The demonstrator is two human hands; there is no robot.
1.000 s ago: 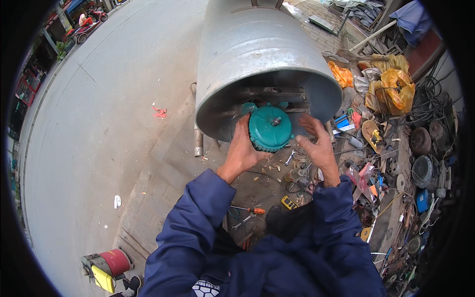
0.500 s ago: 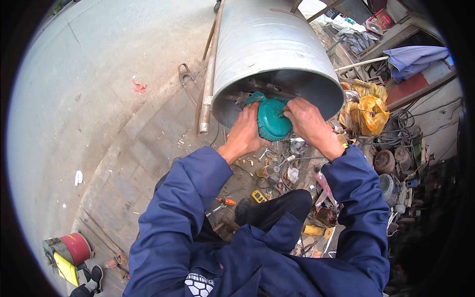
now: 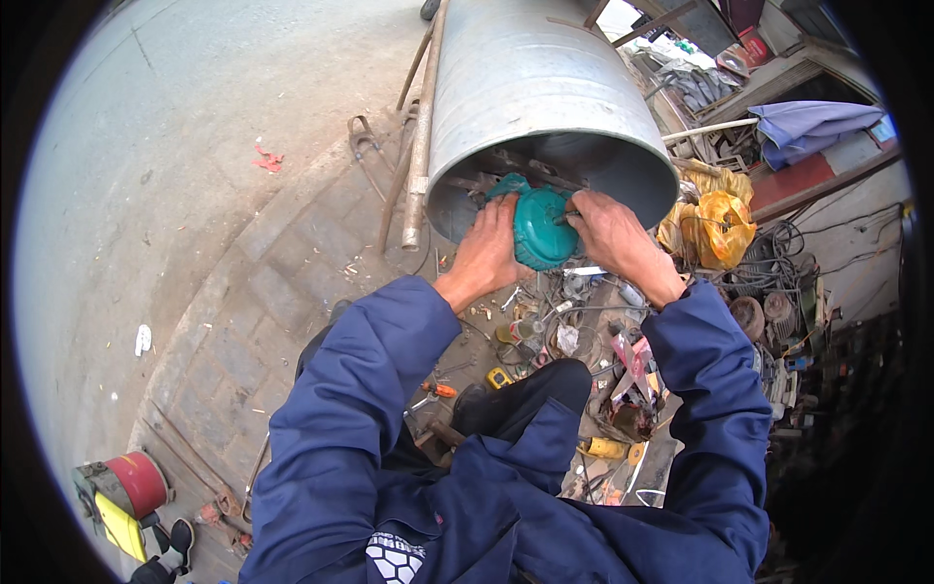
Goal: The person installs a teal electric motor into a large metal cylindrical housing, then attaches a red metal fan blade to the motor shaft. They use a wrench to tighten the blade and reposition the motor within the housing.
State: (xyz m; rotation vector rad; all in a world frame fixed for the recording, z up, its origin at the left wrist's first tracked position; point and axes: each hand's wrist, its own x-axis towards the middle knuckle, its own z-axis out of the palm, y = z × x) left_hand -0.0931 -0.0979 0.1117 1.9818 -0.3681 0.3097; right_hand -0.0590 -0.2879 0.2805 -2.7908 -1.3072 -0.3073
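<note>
A green, round-ended housing with a ribbed rim (image 3: 542,234), resembling an electric motor or pump, sits at the mouth of a big metal drum (image 3: 545,78). My left hand (image 3: 486,255) is wrapped round its left side. At the housing's face, the fingers of my right hand (image 3: 623,241) pinch the short shaft sticking out of its middle; the fingertips partly cover it. Behind the housing, a further green part reaches into the drum's dark opening. What supports it from below is hidden.
A long pipe (image 3: 420,175) leans along the drum's left side. Spanners, a yellow-handled tool (image 3: 605,448), an orange screwdriver (image 3: 443,390) and scraps litter the ground around my knee. Orange bags (image 3: 725,229) and tangled cables lie right. A red-and-yellow machine (image 3: 136,484) and another person's shoe (image 3: 181,540) appear lower left.
My right fingers have shifted slightly at the shaft, and the housing's face appears turned a little. Both hands keep their hold. The whole view has moved slightly.
</note>
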